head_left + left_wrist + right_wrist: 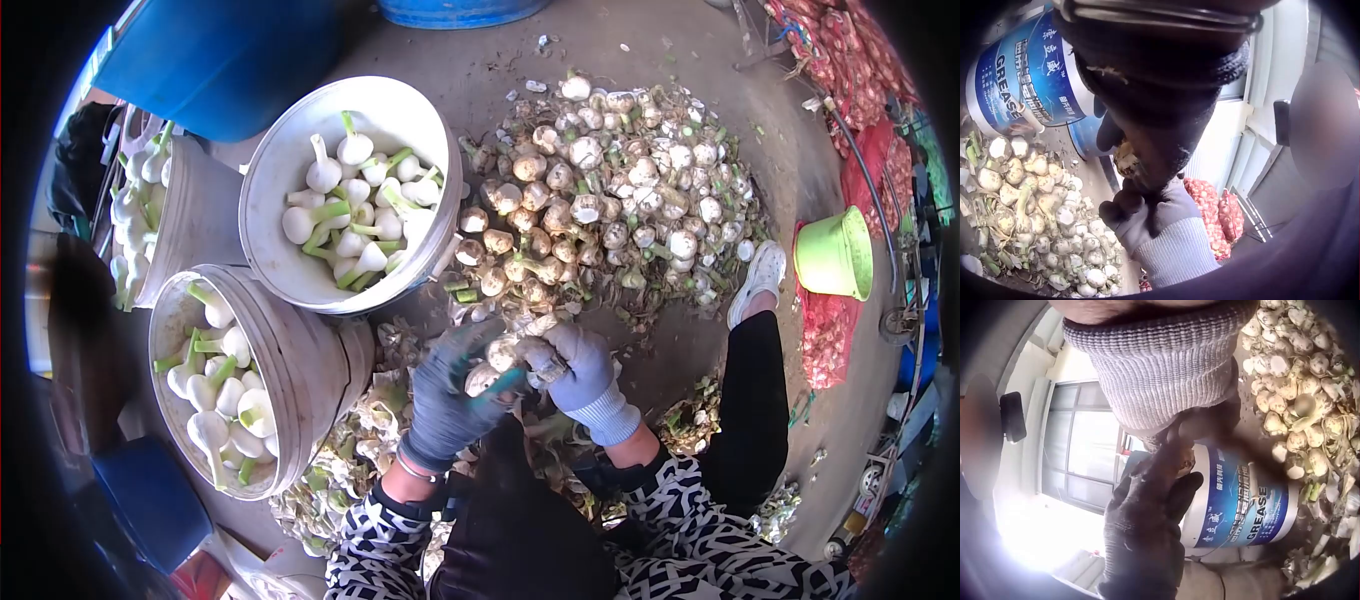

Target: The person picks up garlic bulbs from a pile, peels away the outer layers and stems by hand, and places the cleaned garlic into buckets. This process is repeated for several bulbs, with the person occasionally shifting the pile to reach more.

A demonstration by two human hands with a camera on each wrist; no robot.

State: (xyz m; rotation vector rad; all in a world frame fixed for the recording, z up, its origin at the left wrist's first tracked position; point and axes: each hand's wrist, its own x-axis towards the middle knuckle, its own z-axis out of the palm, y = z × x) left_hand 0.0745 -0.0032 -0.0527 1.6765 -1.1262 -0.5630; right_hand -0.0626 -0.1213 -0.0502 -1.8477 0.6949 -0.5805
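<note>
In the head view my left hand [445, 400], in a dark grey glove, holds a garlic bulb [482, 379] at its fingers. My right hand [585, 375], in a lighter glove, meets it from the right, its curled fingers on a second bulb [503, 353]. A brownish bulb [1126, 160] shows between the hands in the left wrist view, partly covered by the left glove [1163, 131]. The right wrist view shows part of a bulb [1187, 461] beside the left glove [1144, 519]. Unpeeled garlic [535, 205] lies heaped just beyond the hands.
White buckets [350, 95] of trimmed white garlic stand at the left, with a blue tub [220, 60] behind. Skins and cut stems [350, 455] litter the floor. A lime-green bucket [835, 255] and red net sacks [850, 70] stand at the right, near a shoe [760, 278].
</note>
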